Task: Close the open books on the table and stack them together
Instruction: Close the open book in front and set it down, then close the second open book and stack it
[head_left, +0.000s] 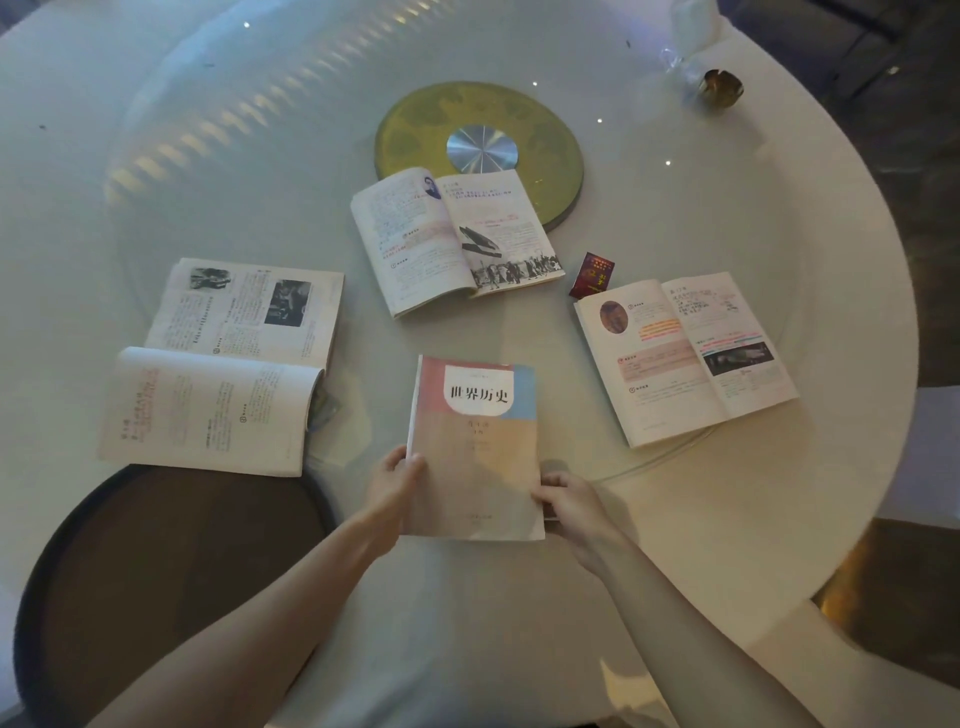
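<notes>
A closed book (475, 447) with a pink, blue and orange cover lies in front of me on the round white table (727, 545). My left hand (392, 486) grips its lower left edge at the spine. My right hand (563, 499) grips its lower right corner. Three open books lie around it: one at the left (228, 364) with a curled page, one beyond the closed book (452, 239), one at the right (685, 356).
A small red packet (592, 274) lies between the far and right open books. A green-gold turntable disc (478, 140) sits at the table's middle. A brass cup (721, 88) and clear wrapper stand at the far right. A dark round stool (156, 582) is at lower left.
</notes>
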